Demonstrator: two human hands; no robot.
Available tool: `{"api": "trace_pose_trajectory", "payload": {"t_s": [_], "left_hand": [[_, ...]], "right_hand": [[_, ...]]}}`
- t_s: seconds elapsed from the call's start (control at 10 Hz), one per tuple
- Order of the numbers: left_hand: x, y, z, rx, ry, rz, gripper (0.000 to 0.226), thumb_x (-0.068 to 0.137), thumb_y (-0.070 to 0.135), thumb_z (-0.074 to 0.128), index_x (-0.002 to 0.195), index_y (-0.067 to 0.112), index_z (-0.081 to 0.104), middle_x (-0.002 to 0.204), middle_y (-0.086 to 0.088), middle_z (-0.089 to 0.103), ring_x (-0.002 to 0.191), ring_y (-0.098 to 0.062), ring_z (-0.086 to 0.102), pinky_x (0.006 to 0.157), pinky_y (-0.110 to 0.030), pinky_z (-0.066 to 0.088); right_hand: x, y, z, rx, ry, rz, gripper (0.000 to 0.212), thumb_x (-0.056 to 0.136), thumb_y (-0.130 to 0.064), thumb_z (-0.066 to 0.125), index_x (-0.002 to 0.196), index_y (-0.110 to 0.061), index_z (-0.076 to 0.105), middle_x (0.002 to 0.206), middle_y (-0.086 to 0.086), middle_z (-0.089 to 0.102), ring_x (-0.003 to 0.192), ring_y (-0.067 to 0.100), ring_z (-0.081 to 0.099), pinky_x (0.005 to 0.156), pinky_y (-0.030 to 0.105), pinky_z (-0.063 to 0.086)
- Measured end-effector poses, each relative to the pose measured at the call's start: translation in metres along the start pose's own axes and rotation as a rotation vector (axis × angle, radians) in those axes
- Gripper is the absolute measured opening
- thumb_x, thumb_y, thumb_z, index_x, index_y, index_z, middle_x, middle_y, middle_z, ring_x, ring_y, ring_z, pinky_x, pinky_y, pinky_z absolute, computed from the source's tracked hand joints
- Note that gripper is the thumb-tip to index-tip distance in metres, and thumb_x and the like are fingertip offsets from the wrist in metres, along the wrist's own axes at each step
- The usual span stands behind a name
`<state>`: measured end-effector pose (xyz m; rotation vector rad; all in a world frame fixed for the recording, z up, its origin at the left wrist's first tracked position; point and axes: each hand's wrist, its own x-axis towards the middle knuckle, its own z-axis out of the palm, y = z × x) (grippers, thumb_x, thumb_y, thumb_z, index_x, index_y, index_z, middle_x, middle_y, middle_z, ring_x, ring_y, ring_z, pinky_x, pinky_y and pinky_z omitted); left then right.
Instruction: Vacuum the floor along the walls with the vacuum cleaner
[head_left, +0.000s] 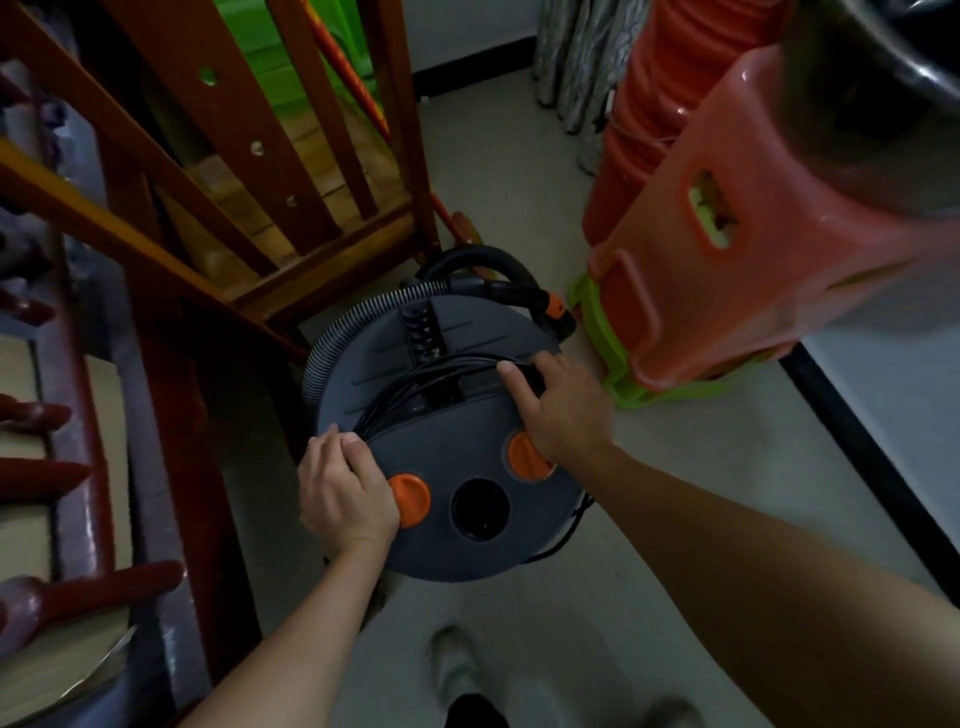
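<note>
On a pale floor (675, 493), the grey vacuum cleaner (457, 452) stands mid-frame between a wooden frame (218, 156) at 10 o'clock and stacked red stools (727, 249) at 2 o'clock. The left hand (345, 488) grips its lid rim at 9 o'clock; the right hand (563, 410) curls round the black cord (410, 378) on top.

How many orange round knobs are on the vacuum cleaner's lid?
2. One knob touches the left hand; the other lies partly under the right hand. Hands may hide more.
</note>
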<state>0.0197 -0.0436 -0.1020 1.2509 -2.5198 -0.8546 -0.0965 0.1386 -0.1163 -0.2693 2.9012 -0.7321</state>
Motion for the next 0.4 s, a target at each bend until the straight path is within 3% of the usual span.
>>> {"api": "trace_pose_trajectory", "payload": {"t_s": [0.1,0.2,0.3,0.4], "left_hand": [[0.003,0.001,-0.002,-0.002,-0.018,0.023,0.060,0.093,0.037,0.022,0.125,0.001,0.058,0.134,-0.013,0.054,0.125,-0.031,0.045,0.101,-0.042,0.035],[0.001,0.001,-0.006,0.015,-0.071,0.034,0.049,0.101,0.031,0.026,0.126,0.000,0.055,0.134,-0.014,0.052,0.125,-0.032,0.044,0.101,-0.042,0.034],[0.002,0.002,-0.014,0.060,-0.210,0.016,0.047,0.103,0.031,0.025,0.129,0.003,0.052,0.135,-0.016,0.050,0.125,-0.033,0.042,0.101,-0.043,0.034],[0.005,0.009,-0.028,0.147,-0.329,0.003,0.046,0.103,0.035,0.025,0.130,0.008,0.051,0.136,-0.015,0.049,0.123,-0.035,0.044,0.099,-0.044,0.035]], "right_hand": [[0.002,-0.001,-0.002,-0.038,-0.070,0.028,0.065,0.092,-0.070,0.019,0.099,-0.019,0.058,0.096,0.003,0.053,0.101,0.026,0.047,0.073,0.030,0.033],[-0.001,-0.006,-0.011,-0.139,-0.142,0.054,0.065,0.097,-0.065,0.021,0.129,-0.022,0.057,0.123,0.009,0.052,0.120,0.029,0.041,0.094,0.037,0.039],[-0.008,-0.014,-0.030,-0.147,-0.304,0.126,0.068,0.097,-0.066,0.017,0.148,-0.025,0.038,0.147,0.012,0.039,0.136,0.033,0.031,0.108,0.046,0.033],[-0.023,-0.006,-0.051,-0.070,-0.446,0.115,0.072,0.097,-0.066,0.027,0.156,-0.025,0.021,0.155,0.013,0.031,0.140,0.035,0.030,0.111,0.048,0.032]]}}
